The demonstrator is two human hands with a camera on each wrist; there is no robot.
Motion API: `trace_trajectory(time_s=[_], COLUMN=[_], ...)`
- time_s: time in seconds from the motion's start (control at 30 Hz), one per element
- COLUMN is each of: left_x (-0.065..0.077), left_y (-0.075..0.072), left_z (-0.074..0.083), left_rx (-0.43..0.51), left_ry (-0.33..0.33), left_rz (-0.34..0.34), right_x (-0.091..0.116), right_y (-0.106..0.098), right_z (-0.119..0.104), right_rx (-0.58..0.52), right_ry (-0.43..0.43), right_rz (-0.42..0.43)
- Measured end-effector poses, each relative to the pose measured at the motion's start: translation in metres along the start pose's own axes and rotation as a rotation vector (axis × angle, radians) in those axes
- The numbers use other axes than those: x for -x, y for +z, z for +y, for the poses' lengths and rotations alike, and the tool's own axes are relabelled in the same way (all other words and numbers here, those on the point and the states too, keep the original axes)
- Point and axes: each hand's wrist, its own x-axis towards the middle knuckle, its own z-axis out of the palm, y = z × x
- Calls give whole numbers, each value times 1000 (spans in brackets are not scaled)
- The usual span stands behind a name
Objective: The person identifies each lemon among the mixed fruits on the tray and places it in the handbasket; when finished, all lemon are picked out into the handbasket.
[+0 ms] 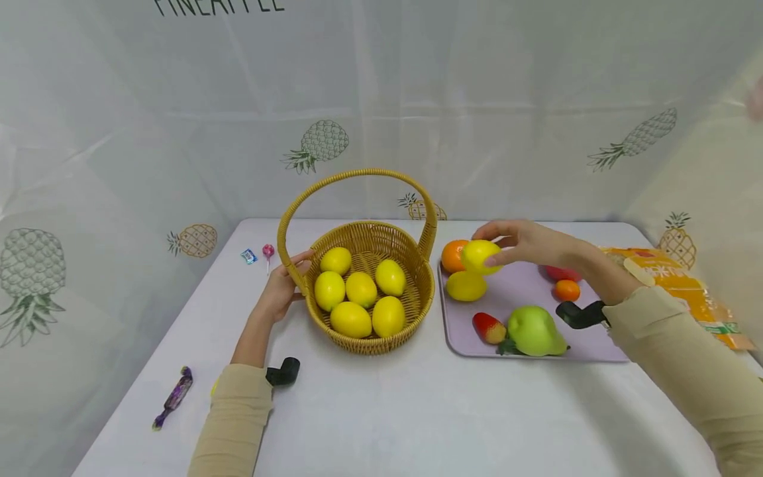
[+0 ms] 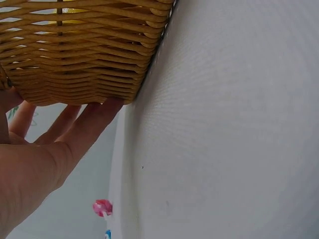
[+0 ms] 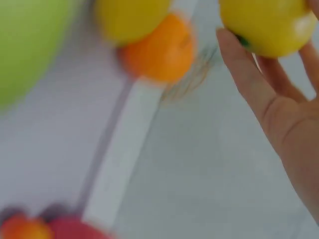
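Observation:
In the head view my right hand [image 1: 521, 242] pinches a yellow lemon [image 1: 479, 256] between fingers and thumb, over the left side of a lilac tray [image 1: 524, 285]. Another lemon [image 1: 467, 286] and an orange [image 1: 453, 256] lie just below and behind it. The right wrist view shows the held lemon [image 3: 269, 27] with fingers around its underside. My left hand [image 1: 283, 288] rests against the left side of a wicker basket [image 1: 369, 346] by the handle's base. Its fingers [image 2: 92, 124] reach out fairly straight to the wicker. Several lemons [image 1: 360, 289] lie inside the basket.
The tray also holds a green pear [image 1: 532, 330], a strawberry [image 1: 489, 328], a small orange fruit [image 1: 566, 290] and a red fruit [image 1: 562, 272]. An orange package [image 1: 679, 281] lies at right. Left are a lollipop [image 1: 268, 251], a blue candy [image 1: 249, 256] and a purple-wrapped candy [image 1: 174, 397].

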Motion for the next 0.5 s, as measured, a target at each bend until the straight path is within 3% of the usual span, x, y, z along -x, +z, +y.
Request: trace_trajectory(time_s=[0.2,0.5], left_x=[8,-3], left_y=[3,-3], left_z=[14,-6], left_rx=[12,10], left_ry=[-4,26], left_rz=[-14,0], right_x=[-33,-95], right_y=[25,75], right_z=[-53,-95], right_rx=[6,48], right_ry=[-44,-104], right_rz=[-27,-74])
